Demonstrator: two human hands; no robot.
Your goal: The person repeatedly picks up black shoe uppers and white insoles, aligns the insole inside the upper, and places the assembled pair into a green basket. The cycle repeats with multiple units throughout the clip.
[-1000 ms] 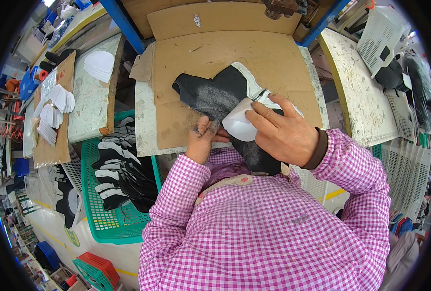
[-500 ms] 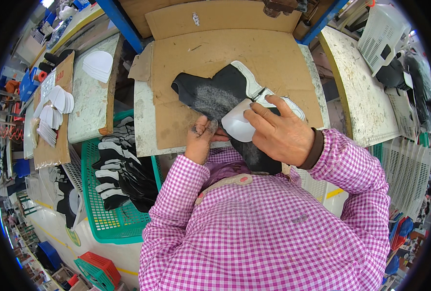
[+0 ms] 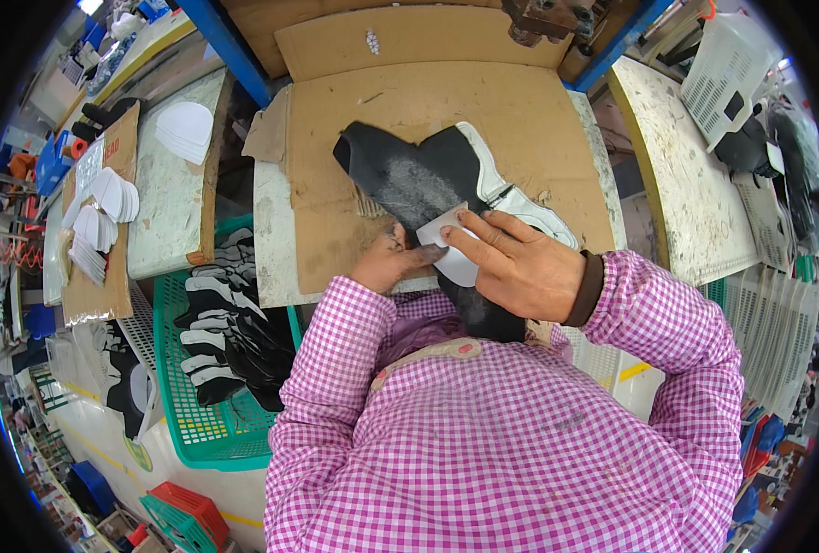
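Observation:
On the cardboard-covered bench lies a black fabric shoe upper with white trim and grey, fuzzy scuffing on its surface. A smooth white stiffener piece with a rounded edge rests on its near part. My right hand is closed over that piece, fingertips pressed along its upper edge. My left hand pinches the left edge of the upper, its thumb on top at the corner of the white piece; its other fingers are mostly hidden. The near end of the upper hangs over the bench edge against my body.
A green basket of black-and-white uppers stands left of the bench. Stacked white stiffeners lie on the left side table, with more on a cardboard sheet. A metal machine part overhangs the far edge. Another table stands at right.
My right hand has lowered the white piece onto the upper and flattened its fingers. My left thumb has come over the piece's corner. The upper has shifted slightly right.

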